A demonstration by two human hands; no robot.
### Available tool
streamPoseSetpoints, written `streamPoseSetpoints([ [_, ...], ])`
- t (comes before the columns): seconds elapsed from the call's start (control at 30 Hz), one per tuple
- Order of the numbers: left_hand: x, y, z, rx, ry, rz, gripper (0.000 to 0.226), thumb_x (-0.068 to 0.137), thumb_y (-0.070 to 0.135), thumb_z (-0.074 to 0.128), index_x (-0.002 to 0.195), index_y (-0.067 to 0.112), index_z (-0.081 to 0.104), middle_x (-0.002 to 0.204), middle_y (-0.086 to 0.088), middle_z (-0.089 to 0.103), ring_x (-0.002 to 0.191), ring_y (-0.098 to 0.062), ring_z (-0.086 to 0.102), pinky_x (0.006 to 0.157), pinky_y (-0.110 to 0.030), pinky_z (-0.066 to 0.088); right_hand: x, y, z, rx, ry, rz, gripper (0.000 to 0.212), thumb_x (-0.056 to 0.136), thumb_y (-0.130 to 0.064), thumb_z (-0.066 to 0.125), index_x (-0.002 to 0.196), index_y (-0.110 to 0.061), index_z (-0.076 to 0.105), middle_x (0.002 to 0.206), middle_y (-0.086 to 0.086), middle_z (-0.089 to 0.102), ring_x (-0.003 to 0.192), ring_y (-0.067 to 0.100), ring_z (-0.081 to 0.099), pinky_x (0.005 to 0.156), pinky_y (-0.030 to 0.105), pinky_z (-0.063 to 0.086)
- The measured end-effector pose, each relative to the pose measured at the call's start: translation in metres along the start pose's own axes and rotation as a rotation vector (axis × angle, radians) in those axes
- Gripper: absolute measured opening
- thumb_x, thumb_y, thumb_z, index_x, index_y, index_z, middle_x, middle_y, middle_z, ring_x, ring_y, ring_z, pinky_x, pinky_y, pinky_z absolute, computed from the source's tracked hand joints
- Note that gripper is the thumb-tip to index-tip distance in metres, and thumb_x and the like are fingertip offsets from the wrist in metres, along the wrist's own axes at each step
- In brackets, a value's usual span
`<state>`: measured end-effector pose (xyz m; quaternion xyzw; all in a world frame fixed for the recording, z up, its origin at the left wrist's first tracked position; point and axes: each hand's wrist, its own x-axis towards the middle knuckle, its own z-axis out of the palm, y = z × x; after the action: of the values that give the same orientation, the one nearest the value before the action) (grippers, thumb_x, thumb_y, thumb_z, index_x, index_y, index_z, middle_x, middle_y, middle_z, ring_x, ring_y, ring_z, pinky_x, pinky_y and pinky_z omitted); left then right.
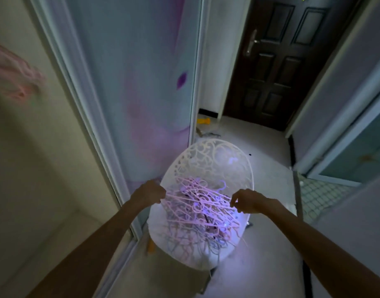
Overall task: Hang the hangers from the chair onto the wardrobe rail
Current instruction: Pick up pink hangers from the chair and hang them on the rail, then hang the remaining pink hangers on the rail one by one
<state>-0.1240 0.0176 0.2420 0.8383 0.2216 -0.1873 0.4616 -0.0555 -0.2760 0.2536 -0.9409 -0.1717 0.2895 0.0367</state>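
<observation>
Hands (pixel 197 198) gripping thin plastic hangers (pixel 197 214)

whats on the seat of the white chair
A tangled heap of pink and pale blue hangers covers the white chair seat; both hands reach into it. Anything beneath the heap is hidden.

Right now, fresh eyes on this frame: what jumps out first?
The tangled heap of pink and lilac plastic hangers glows under a violet light at the centre, piled on the white openwork plastic chair. The left hand and right hand reach in from either side, each gripping the heap's edge. Behind, a dark brown panelled door stands at the end of the pale floor, upper right.
</observation>
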Motion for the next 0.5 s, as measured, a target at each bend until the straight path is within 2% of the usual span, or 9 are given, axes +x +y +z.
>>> streamPoseSetpoints([
  [0.03,0.008,-0.005,0.011,-0.014,-0.024,-0.045,0.022,0.091,0.005,0.054,0.071,0.009,0.062,0.063,0.002,0.066,0.038,0.005,0.057,0.051,-0.019,0.043,0.006,0.013,0.010,0.025,-0.031,0.003,0.024,0.091,-0.018,0.050,0.106,-0.017,0.068,0.103,0.009,0.070,0.091,0.020,0.066,0.065,0.018,0.043],
  [0.07,0.016,-0.009,0.021,-0.024,-0.052,-0.095,0.019,0.093,0.006,0.052,0.079,0.005,0.064,0.059,0.005,0.067,0.041,0.003,0.059,0.050,-0.020,0.042,0.010,0.023,0.019,0.044,-0.069,0.010,0.023,0.091,-0.015,0.050,0.104,-0.015,0.069,0.095,0.010,0.070,0.078,0.017,0.065,0.057,0.015,0.043],
  [0.13,0.032,-0.015,0.040,-0.038,-0.082,-0.184,0.015,0.095,0.010,0.049,0.098,0.003,0.063,0.076,-0.002,0.068,0.067,-0.012,0.063,0.054,-0.022,0.042,0.030,0.045,0.038,0.079,-0.126,0.026,0.021,0.090,-0.013,0.050,0.097,-0.015,0.070,0.083,0.008,0.067,0.057,0.009,0.058,0.051,0.010,0.041],
  [0.17,0.036,-0.017,0.044,-0.068,-0.089,-0.224,0.014,0.095,0.011,0.048,0.098,0.004,0.060,0.084,-0.007,0.064,0.075,-0.018,0.059,0.057,-0.023,0.039,0.039,0.051,0.045,0.093,-0.142,0.031,0.021,0.090,-0.014,0.051,0.098,-0.014,0.070,0.081,0.007,0.066,0.053,0.006,0.055,0.053,0.012,0.042],
  [0.2,0.046,-0.022,0.049,-0.090,-0.088,-0.257,0.013,0.096,0.013,0.048,0.095,0.005,0.059,0.085,-0.008,0.061,0.075,-0.020,0.056,0.059,-0.023,0.035,0.048,0.057,0.050,0.112,-0.151,0.039,0.021,0.090,-0.014,0.051,0.100,-0.014,0.069,0.081,0.008,0.066,0.054,0.007,0.055,0.056,0.014,0.043],
  [0.3,0.088,-0.035,0.061,-0.101,-0.077,-0.321,0.012,0.095,0.014,0.050,0.090,0.007,0.059,0.075,-0.002,0.058,0.062,-0.013,0.052,0.059,-0.023,0.034,0.083,0.070,0.061,0.123,-0.186,0.042,0.025,0.091,-0.016,0.048,0.107,-0.015,0.068,0.090,0.009,0.069,0.079,0.017,0.065,0.074,0.024,0.050],
  [0.4,0.135,-0.049,0.075,-0.107,-0.048,-0.366,0.011,0.094,0.013,0.053,0.088,0.007,0.060,0.086,-0.009,0.060,0.063,-0.011,0.051,0.059,-0.023,0.035,0.118,0.077,0.070,0.067,-0.224,0.046,0.028,0.093,-0.017,0.045,0.113,-0.017,0.065,0.117,0.009,0.065,0.111,0.023,0.059,0.092,0.028,0.046],
  [0.5,0.186,-0.061,0.094,-0.058,-0.054,-0.386,0.019,0.094,0.013,0.052,0.076,0.010,0.057,0.099,-0.012,0.056,0.074,-0.019,0.055,0.063,-0.026,0.040,0.168,0.086,0.082,0.026,-0.204,0.076,0.030,0.092,-0.019,0.043,0.113,-0.022,0.065,0.127,0.005,0.059,0.118,0.025,0.054,0.096,0.032,0.045],
])
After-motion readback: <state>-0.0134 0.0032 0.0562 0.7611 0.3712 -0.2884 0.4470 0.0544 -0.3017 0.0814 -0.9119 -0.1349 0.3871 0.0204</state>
